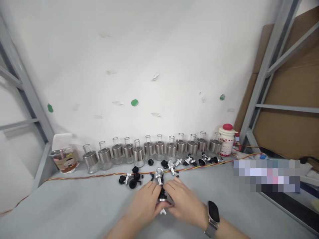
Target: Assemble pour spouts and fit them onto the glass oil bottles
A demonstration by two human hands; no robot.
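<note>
Head view: left hand [146, 202] and right hand [183, 200] meet at table [74, 205] centre, fingers of both clamped on a small black-and-silver pourer [162, 196]. Loose pourer parts [132, 179] lie just beyond, near a red-yellow cable [87, 176]. Row of glass bottles [149, 151] w/ metal collars stands along the wall. Right wrist: watch [213, 214].
</note>
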